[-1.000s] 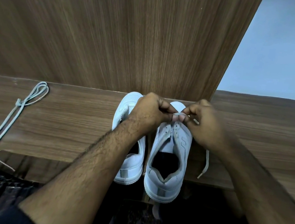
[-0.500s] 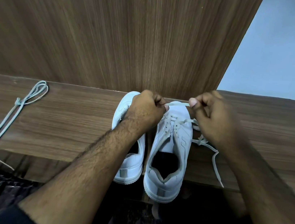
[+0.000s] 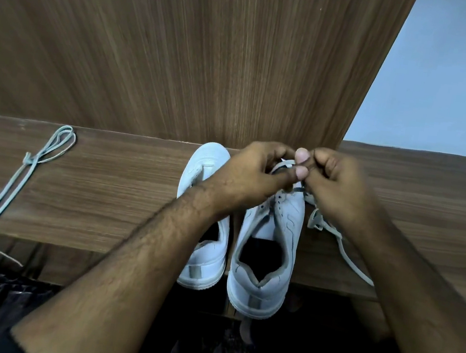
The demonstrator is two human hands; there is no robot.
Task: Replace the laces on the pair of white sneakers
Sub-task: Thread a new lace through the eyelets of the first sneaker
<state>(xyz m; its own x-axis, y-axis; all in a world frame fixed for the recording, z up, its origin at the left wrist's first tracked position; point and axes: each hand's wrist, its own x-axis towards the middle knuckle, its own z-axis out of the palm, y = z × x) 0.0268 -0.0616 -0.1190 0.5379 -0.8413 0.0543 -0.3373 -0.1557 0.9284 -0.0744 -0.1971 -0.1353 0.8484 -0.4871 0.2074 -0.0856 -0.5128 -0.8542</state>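
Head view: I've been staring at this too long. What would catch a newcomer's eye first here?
First, the two hands, left hand and right hand, meeting over the toe of the right sneaker and pinching its lace. Next, the left sneaker beside it, both heels overhanging the near edge of the wooden shelf. Last, a spare lace lying knotted, far left on the shelf.
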